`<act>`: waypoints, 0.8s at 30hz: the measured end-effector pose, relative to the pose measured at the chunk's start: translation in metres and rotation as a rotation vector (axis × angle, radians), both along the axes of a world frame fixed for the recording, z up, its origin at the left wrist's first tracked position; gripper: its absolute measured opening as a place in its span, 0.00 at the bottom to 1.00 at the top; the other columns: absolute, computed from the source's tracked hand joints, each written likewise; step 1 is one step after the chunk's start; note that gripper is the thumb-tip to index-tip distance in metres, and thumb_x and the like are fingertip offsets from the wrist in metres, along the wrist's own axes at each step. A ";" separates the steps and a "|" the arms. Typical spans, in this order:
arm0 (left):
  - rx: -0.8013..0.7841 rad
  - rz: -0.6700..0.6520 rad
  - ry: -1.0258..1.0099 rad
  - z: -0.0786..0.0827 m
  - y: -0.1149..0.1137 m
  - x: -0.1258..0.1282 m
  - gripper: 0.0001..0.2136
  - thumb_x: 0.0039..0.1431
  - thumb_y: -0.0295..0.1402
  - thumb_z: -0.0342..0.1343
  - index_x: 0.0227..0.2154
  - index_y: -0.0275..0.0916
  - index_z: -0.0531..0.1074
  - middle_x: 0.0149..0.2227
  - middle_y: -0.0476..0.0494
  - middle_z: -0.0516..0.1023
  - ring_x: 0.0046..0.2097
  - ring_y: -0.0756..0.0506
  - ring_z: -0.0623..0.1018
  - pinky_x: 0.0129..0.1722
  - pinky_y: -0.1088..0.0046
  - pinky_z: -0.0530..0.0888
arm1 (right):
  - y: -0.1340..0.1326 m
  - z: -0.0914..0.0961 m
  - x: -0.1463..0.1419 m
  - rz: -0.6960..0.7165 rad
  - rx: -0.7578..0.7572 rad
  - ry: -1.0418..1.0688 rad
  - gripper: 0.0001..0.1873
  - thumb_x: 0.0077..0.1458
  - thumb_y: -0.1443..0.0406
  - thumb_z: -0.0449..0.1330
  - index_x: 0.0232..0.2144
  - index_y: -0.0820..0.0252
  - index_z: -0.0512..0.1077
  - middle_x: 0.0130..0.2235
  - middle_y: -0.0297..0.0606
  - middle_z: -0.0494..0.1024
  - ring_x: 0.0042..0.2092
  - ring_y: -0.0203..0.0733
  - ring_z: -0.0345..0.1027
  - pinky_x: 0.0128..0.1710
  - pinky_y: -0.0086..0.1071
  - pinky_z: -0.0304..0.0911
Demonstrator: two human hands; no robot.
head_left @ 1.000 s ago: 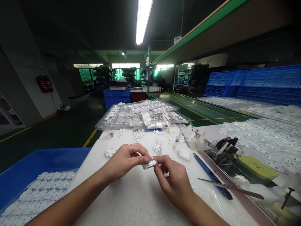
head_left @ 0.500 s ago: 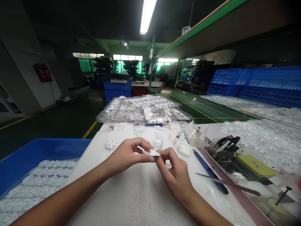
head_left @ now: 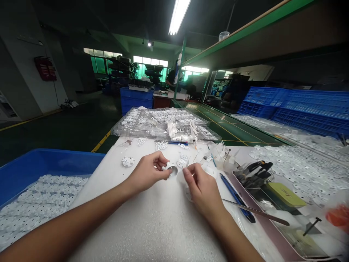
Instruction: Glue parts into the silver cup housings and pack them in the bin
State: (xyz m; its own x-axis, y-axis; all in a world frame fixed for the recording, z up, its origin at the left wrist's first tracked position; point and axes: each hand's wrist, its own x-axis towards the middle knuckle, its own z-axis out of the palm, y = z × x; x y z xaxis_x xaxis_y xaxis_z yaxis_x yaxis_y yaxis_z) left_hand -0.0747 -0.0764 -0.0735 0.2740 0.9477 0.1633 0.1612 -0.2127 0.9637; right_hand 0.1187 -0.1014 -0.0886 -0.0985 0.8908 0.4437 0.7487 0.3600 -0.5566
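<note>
My left hand (head_left: 148,173) pinches a small round white part with a metal face (head_left: 171,170) just above the white foam mat (head_left: 152,225). My right hand (head_left: 200,187) is a little to its right, fingers curled, thumb and forefinger near each other close to the part but apart from it; I cannot make out anything in them. Two similar white round parts lie on the mat, one (head_left: 127,161) to the left and one (head_left: 182,162) just beyond the held part.
A blue bin (head_left: 32,163) with white discs stands at the left. Clear trays of parts (head_left: 163,125) lie at the back. A blue pen (head_left: 236,198), long tweezers (head_left: 256,211) and a tray with tools (head_left: 275,196) are at the right. A person stands far off.
The right hand has let go of the part and drawn slightly away; the left hand now holds it alone. The view has shifted, so both hands sit higher in the picture.
</note>
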 end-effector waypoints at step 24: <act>-0.674 -0.200 -0.414 -0.004 -0.002 0.005 0.10 0.47 0.26 0.64 0.27 0.33 0.66 0.31 0.42 0.74 0.30 0.50 0.74 0.29 0.76 0.74 | -0.003 0.005 0.012 0.083 0.120 0.752 0.19 0.56 0.54 0.58 0.48 0.52 0.62 0.35 0.34 0.70 0.33 0.36 0.66 0.32 0.30 0.62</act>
State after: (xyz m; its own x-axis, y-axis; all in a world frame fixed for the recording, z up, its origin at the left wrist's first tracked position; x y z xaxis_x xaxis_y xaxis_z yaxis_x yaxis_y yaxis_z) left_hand -0.0693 -0.0783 -0.0770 0.4906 0.8183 -0.2996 -0.2154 0.4470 0.8682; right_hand 0.1307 -0.1041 -0.0834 0.2035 0.8352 0.5110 0.1520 0.4886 -0.8592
